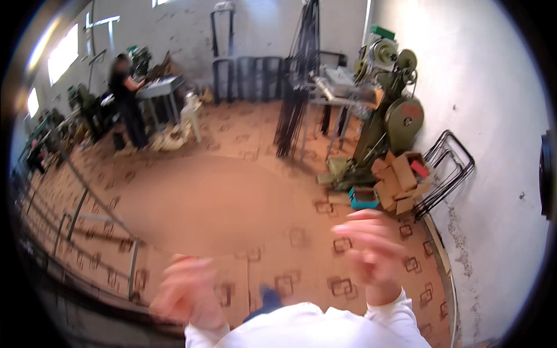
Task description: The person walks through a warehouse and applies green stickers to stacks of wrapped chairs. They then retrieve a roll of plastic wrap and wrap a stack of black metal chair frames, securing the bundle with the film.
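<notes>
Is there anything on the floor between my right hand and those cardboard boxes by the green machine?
Nothing visible. The right hand is raised, blurred and empty, and only bare patterned floor shows between it and the cardboard boxes. A small teal box sits just left of them, beside the green machine.

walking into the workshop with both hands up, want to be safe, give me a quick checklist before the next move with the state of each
1. Left hand empty: cannot tell, it is blurred by motion, though nothing shows in it.
2. Right hand empty: cannot tell, also blurred, nothing visible in it.
3. Patterned floor directly ahead free of objects: ok.
4. Metal frame low on the left, apart from the hands: ok.
5. Cardboard boxes and bent wire racks by the right wall out of the way: ok, they sit against the wall.
6. Other person at a distance: ok, standing at a far bench.
</notes>
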`<action>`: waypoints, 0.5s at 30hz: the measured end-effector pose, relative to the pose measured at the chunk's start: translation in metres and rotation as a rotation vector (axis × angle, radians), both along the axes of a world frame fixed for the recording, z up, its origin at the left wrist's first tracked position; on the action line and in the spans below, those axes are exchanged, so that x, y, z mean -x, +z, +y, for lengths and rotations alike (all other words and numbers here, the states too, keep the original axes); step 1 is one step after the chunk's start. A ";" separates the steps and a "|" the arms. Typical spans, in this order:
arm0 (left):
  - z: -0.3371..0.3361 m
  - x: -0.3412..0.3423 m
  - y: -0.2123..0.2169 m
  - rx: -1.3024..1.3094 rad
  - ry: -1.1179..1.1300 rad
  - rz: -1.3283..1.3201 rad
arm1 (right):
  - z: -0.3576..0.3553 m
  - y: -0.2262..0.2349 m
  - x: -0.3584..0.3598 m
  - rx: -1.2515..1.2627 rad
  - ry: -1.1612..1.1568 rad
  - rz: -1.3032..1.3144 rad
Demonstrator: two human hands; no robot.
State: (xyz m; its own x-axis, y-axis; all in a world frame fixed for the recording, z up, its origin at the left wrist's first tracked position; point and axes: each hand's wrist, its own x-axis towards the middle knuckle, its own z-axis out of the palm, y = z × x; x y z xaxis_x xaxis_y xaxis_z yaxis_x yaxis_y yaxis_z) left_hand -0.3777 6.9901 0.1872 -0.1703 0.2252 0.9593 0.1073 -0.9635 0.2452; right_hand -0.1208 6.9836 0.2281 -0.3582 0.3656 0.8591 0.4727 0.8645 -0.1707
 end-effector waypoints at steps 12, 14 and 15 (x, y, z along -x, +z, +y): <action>0.336 -0.026 -0.209 1.284 -0.726 1.123 | 0.217 -0.310 -0.061 1.801 -0.176 -0.288; 0.398 -0.020 -0.223 1.318 -0.684 1.090 | 0.279 -0.319 -0.055 1.828 -0.140 -0.294; 0.430 -0.017 -0.231 1.334 -0.659 1.068 | 0.312 -0.325 -0.053 1.837 -0.121 -0.302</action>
